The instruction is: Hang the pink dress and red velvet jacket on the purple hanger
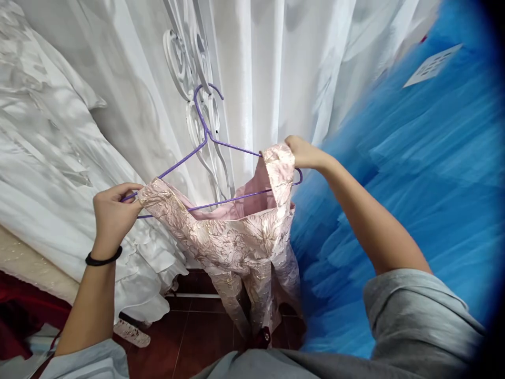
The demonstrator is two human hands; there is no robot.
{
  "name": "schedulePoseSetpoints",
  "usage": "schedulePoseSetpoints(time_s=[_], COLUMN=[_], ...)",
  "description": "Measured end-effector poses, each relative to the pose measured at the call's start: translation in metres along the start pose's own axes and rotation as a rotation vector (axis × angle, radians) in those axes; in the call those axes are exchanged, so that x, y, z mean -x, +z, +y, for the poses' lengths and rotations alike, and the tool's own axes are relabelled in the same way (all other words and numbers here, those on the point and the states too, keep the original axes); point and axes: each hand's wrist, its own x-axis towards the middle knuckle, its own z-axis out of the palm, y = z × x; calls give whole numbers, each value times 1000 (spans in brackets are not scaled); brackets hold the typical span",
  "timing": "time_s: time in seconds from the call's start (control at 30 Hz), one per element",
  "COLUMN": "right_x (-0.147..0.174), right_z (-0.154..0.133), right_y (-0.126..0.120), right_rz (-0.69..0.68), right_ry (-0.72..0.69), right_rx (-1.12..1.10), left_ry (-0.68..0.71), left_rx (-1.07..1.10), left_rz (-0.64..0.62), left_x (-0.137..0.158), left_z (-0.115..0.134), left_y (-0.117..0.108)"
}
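A pale pink dress [236, 237] with a gold brocade pattern hangs from a purple hanger [205, 138] in front of me. Its wide straps lie over the hanger's two arms, and the pink lining shows at the neckline. My left hand [116, 210], a black band on its wrist, is closed at the left strap and the hanger's left end. At the other shoulder, my right hand [303, 152] is closed on the right strap; its fingertips are hidden behind the cloth. The hanger's hook overlaps a white scrolled metal stand [179, 63]; whether it is hooked there I cannot tell.
White gowns [47, 137] hang along the left side. Blue tulle [386, 179] fills the right, with a white printed card [433, 66] on it. Behind the stand is a white curtain [264, 68]. Dark red floor tiles [197, 331] show below, and red fabric [27, 305] lies at lower left.
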Motion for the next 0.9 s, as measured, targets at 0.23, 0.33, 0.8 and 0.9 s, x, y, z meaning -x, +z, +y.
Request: schedulePoseSetpoints(time_s=[0.23, 0.33, 0.8, 0.9], right_x=[17, 31, 33, 36], right_z=[-8, -5, -13, -11], right_y=[6, -3, 29, 38], right_rz=[-282, -194, 138, 230], right_ry=[-48, -129, 61, 74], right_rx=[302, 257, -547, -534], left_ry=[105, 127, 55, 103], left_rx=[71, 133, 96, 52], left_rz=[-319, -556, -478, -336], left_x=[-23, -32, -33, -26], left_z=[-21, -21, 0, 1], left_y=[4, -10, 4, 15])
